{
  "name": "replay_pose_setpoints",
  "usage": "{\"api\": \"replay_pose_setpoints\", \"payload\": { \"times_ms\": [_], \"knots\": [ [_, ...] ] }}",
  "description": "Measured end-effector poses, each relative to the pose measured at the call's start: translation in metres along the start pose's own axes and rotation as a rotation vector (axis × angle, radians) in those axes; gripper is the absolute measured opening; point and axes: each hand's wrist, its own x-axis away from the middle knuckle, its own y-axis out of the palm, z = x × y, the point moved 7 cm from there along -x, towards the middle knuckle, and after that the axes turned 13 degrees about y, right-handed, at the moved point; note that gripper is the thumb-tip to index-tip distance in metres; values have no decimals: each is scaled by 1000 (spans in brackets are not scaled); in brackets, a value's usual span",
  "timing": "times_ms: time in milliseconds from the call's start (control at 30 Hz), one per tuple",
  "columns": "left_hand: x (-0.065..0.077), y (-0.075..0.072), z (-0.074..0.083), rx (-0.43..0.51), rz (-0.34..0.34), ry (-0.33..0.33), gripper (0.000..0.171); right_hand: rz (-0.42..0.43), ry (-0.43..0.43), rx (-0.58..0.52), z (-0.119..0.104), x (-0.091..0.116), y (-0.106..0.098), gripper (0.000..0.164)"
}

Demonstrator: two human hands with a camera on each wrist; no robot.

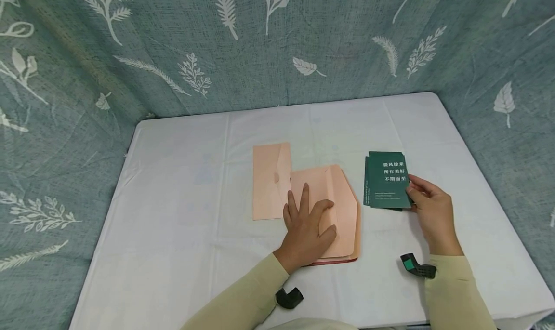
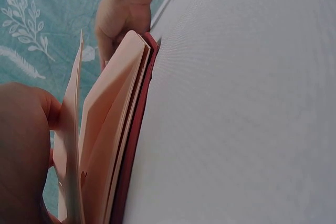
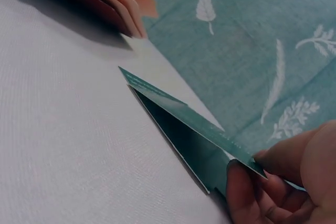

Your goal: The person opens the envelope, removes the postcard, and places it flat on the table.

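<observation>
My left hand [image 1: 307,226] lies with fingers spread over a peach paper envelope [image 1: 344,195] with an open flap. It tops a stack of peach paper with a dark red layer [image 2: 137,129] at the bottom. In the left wrist view, a peach sheet [image 2: 68,145] stands tilted up beside the fingers. My right hand [image 1: 433,214] pinches the right edge of a green card [image 1: 388,188] with white lettering, between thumb and fingers. Its held edge is raised off another green card [image 3: 173,135] beneath it, as the right wrist view shows.
Left of the stack, another peach envelope [image 1: 266,185] lies on the white tablecloth [image 1: 173,200], touching or overlapped by it. Black wrist devices [image 1: 289,298] sit beside both sleeves. A teal leaf-patterned curtain [image 1: 277,46] surrounds the table's back and sides.
</observation>
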Motion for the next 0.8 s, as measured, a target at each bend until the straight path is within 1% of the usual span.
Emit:
{"api": "replay_pose_setpoints", "payload": {
  "times_ms": [133,200,333,400,500,567,633,733,800],
  "knots": [
    [0,0,-1,5,4,4,51,17,21,24,1,1,0,44],
    [0,1,-1,5,4,4,51,40,36,47,2,2,-2,45],
    [0,1,-1,2,1,3,51,92,33,70,0,3,-7,44],
    [0,0,0,0,-4,-1,51,120,12,69,-1,5,-9,43],
    [0,-1,1,-2,-2,-1,51,175,-60,104,-5,10,-8,41],
    [0,-1,1,-4,0,-1,51,199,-152,136,-11,17,-4,38],
    [0,-1,1,-8,1,0,51,192,-291,164,-19,27,5,33],
    [0,-1,1,-11,0,-1,51,104,-549,206,-30,45,28,31],
    [1,-1,1,-11,-3,-2,51,27,-709,258,-35,58,45,37]
  ]
}}
